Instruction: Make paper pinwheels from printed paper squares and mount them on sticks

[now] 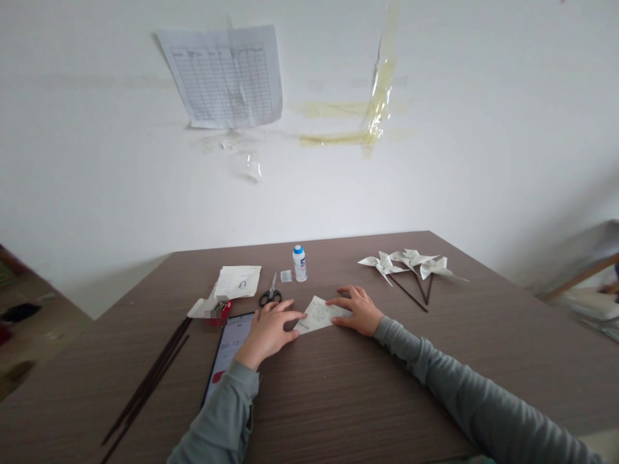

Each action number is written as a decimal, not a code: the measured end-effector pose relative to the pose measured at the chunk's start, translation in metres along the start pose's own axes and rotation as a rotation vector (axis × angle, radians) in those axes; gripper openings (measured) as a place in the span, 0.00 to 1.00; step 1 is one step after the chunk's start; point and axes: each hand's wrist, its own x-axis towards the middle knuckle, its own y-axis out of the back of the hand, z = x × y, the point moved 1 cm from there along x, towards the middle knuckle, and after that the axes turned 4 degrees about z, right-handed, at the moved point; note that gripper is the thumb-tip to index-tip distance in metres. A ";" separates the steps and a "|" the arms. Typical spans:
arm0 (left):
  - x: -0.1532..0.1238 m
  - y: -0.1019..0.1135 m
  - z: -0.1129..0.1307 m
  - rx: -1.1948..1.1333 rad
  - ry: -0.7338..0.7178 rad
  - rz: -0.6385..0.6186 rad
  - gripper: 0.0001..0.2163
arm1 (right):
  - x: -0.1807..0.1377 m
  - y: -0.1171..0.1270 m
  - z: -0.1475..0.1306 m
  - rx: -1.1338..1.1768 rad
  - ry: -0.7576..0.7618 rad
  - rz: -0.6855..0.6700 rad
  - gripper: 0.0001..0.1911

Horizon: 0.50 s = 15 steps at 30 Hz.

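A printed piece of paper, triangular in outline, lies on the brown table between my hands. My left hand has its fingers apart, with the fingertips at the paper's left edge. On the other side, my right hand is spread, and its fingertips rest on the paper's right part. Neither hand grips anything. Just behind my left hand are black-handled scissors. A white glue bottle with a blue cap stands upright beyond the paper.
Paper pinwheels on dark sticks lie at the right. Left are stacked paper squares, a red object, a phone and long dark sticks. A small clear square sits beside the bottle. The wall borders the table's back.
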 end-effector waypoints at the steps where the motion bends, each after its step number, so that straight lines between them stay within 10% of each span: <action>1: -0.001 0.002 0.000 0.006 0.003 -0.012 0.28 | 0.000 0.000 0.000 0.002 0.000 -0.001 0.31; 15: -0.010 0.010 -0.012 0.072 0.076 0.019 0.40 | 0.001 0.001 0.017 0.018 0.028 0.048 0.29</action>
